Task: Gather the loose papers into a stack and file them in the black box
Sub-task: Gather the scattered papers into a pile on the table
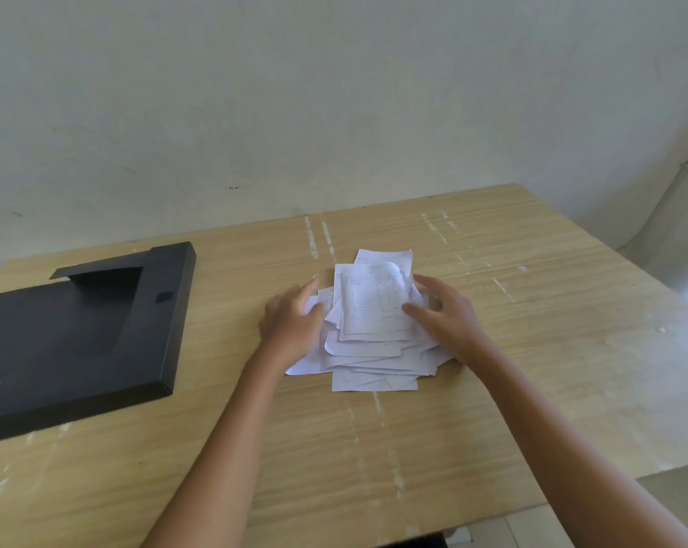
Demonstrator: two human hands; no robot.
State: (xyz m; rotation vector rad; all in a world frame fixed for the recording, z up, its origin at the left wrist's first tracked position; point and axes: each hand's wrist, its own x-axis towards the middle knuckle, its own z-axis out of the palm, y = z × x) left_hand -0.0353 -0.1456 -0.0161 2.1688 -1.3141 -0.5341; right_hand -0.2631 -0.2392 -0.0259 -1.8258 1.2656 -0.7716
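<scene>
A messy pile of several white papers (370, 322) lies in the middle of the wooden table (532, 310); the top sheet carries a printed form. My left hand (292, 324) rests against the pile's left side, fingers spread and a little blurred. My right hand (443, 314) cups the pile's right side, fingers apart, thumb on the top sheets. Neither hand has lifted any paper. The flat black box (77, 338) lies at the table's left, well apart from the pile, with a flap raised at its far end.
A pale wall stands right behind the table's far edge. The table's right edge drops off near a corner of the room, and its front edge shows at the lower right. White scuff marks streak the tabletop.
</scene>
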